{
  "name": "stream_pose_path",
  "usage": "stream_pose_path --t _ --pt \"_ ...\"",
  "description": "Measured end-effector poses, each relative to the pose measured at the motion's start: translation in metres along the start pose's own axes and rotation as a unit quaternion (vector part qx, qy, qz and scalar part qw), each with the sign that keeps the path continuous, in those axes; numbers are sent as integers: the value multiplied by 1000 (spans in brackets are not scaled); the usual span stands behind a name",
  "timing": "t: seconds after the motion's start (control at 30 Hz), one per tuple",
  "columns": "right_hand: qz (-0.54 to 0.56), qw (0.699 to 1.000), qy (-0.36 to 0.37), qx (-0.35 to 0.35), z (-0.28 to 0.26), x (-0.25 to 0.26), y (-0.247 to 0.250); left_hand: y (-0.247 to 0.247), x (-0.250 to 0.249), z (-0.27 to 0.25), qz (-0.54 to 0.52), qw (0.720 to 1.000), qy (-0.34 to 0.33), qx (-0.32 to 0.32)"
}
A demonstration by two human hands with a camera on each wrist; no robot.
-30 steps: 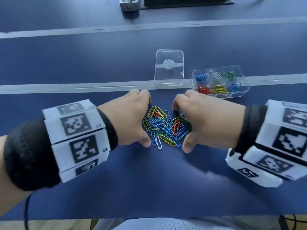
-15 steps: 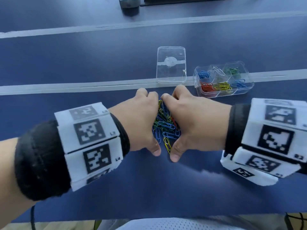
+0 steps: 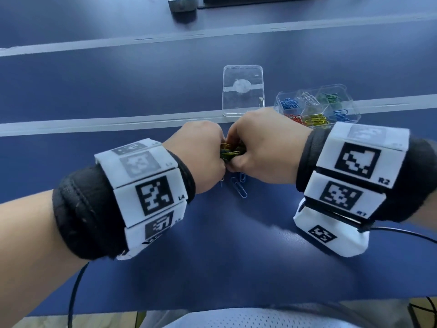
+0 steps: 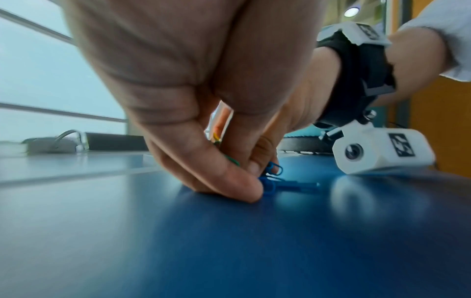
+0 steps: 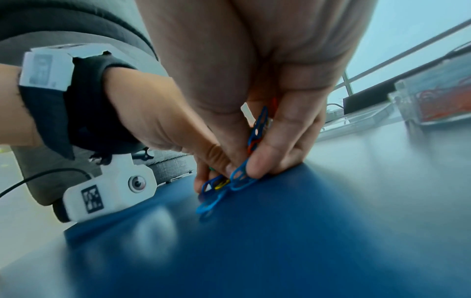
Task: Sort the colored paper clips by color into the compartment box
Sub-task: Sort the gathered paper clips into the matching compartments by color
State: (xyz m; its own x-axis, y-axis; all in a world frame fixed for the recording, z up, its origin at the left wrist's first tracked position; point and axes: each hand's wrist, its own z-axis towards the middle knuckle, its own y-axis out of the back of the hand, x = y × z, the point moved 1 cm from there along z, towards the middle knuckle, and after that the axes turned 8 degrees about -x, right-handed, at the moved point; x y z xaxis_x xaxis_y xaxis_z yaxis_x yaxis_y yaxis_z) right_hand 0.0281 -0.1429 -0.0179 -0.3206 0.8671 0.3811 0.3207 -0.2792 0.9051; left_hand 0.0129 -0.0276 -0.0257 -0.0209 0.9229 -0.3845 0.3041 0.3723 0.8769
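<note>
My left hand (image 3: 203, 157) and right hand (image 3: 262, 147) are pressed together on the blue table, fingers curled around a squeezed heap of coloured paper clips (image 3: 230, 151). Yellow and green clips show in the gap between the knuckles. Two or three blue clips (image 3: 240, 188) lie loose on the table just below the hands. In the right wrist view blue, red and yellow clips (image 5: 254, 141) stick out between the fingertips. The clear compartment box (image 3: 318, 106) stands behind my right hand, holding clips sorted by colour: blue, white, green, red, yellow.
The box's clear lid (image 3: 243, 89) lies flat to the left of the box, just beyond the hands. A pale strip (image 3: 94, 125) runs across the table. A grey device (image 3: 182, 3) and a dark slab sit at the far edge.
Both hands have slid together, gathering the spread pile of clips into a tight bunch between them. A few blue clips were left out on the table in front.
</note>
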Motion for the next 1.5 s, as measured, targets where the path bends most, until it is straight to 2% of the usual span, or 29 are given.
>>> stream_pose_path --t 0.07,0.13,0.23,0.3,0.4,0.47,0.53,0.63,0.73,0.8,0.97,1.1,1.17,1.27,1.5 --pt "16 1000 -17 -6 1 0 1 0 4 2 -79 996 34 9" --pt "46 998 -42 9 2 -1 4 1 7 3 -187 979 80 34" --pt "79 994 -62 35 5 -4 14 3 9 2 -352 924 132 71" --pt "78 994 -61 37 6 -5 25 4 11 -1 -465 865 174 74" --pt "88 995 -45 29 7 -2 46 6 18 -4 -606 751 245 88" --pt "77 997 -15 26 6 7 59 9 19 -8 -686 678 244 99" --pt "42 998 33 23 6 19 65 10 16 -10 -736 632 220 102" --pt "-8 996 83 26 6 38 64 9 6 -12 -775 597 187 82" --pt "2 996 90 30 8 45 61 5 3 -14 -805 564 171 70" --pt "23 996 88 20 7 45 63 0 3 -14 -825 532 177 72" --pt "60 994 91 -10 3 37 81 -5 -5 -9 -847 485 201 87" --pt "60 994 77 -49 -9 15 85 0 6 3 -854 478 189 79" --pt "-33 997 73 -9 -20 8 71 5 17 13 -859 475 182 63" --pt "-131 983 77 100 -27 5 41 13 28 29 -867 466 171 44" --pt "-182 956 196 122 -15 11 3 9 37 46 -892 422 161 32"
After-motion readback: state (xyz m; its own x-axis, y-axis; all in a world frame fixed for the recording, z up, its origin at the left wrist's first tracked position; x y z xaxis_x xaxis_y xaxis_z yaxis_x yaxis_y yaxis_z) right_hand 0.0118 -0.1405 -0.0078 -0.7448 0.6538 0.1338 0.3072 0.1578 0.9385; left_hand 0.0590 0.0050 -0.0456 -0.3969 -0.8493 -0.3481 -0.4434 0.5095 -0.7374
